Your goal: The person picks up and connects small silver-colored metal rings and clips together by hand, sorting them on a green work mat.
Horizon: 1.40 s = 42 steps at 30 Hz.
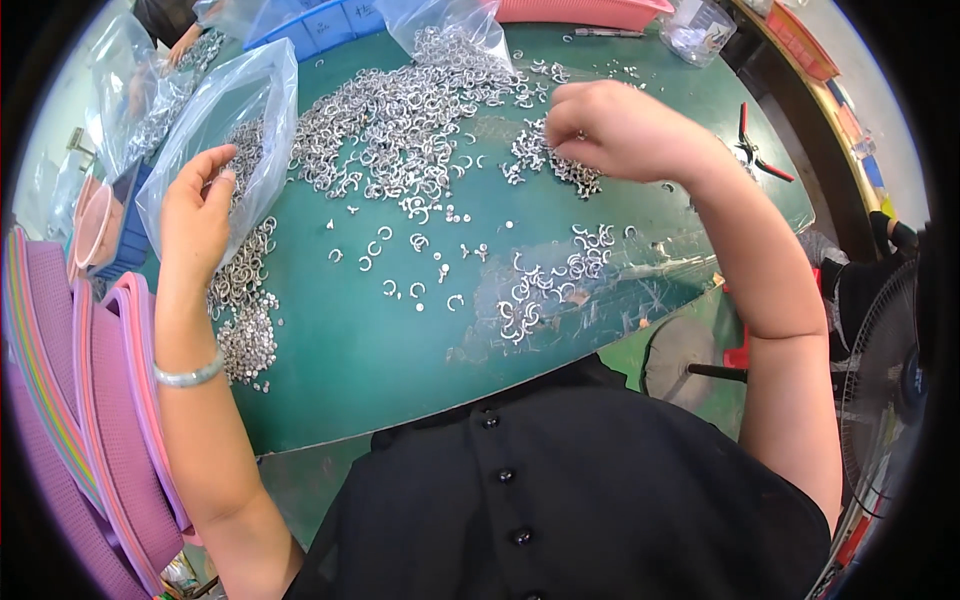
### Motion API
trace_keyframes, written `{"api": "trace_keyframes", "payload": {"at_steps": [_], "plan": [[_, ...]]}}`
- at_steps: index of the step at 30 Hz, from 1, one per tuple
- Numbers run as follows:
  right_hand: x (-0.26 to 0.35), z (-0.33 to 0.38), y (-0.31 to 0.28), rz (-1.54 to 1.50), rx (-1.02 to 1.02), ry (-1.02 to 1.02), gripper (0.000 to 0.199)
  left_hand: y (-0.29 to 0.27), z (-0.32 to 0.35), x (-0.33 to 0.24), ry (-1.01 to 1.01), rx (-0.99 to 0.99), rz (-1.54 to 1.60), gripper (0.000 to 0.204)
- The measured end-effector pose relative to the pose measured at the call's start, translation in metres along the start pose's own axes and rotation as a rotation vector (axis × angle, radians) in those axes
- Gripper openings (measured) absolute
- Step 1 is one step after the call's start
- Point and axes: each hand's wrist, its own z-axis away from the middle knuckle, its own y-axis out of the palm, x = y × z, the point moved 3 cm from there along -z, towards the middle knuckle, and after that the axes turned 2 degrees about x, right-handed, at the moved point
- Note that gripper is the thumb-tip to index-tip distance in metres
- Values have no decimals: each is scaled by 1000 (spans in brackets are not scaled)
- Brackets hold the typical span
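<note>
My left hand (pixel 200 205), a bangle on its wrist, is at the mouth of a clear plastic bag (pixel 280 90). Its thumb and forefinger are apart, and I see nothing between them. C-shaped metal pieces (pixel 245 150) show beside its fingertips. My right hand (pixel 600 125) is closed, fingers curled down over a small heap of silvery metal pieces (pixel 560 172); what its fingertips grip is hidden. Between the hands spreads a large pile of open metal rings (pixel 390 130). Loose rings (pixel 375 248) and tiny round metal bits (pixel 450 215) lie scattered nearer me.
The green table (pixel 340 370) also bears a heap of small silvery bits (pixel 248 340) at left and more rings (pixel 590 250) at right. Red-handled pliers (pixel 760 160) lie far right. A blue bin (pixel 320 35) and pink tray (pixel 580 10) stand behind. A fan (pixel 885 370) is at right.
</note>
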Motion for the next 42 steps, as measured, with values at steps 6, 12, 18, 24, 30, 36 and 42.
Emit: {"api": "trace_keyframes", "payload": {"at_steps": [6,12,18,24,30,36,42], "plan": [[52,-11,24,-56,71,-144,6,33,59,-58,182,92,-5,19],[63,-13,38,-171,100,-163,14,55,92,-73,164,306,43,15],[72,-18,47,-161,112,-184,16,68,98,-80,182,379,61,17],[75,-24,52,-189,145,-198,11,80,98,-86,251,416,19,16],[84,-24,53,-97,108,-287,9,84,97,-97,329,418,-50,14],[90,-24,56,-119,76,-314,9,97,90,-107,279,367,-96,10],[90,-24,57,-96,155,-246,8,107,85,-108,249,398,-175,9]]}}
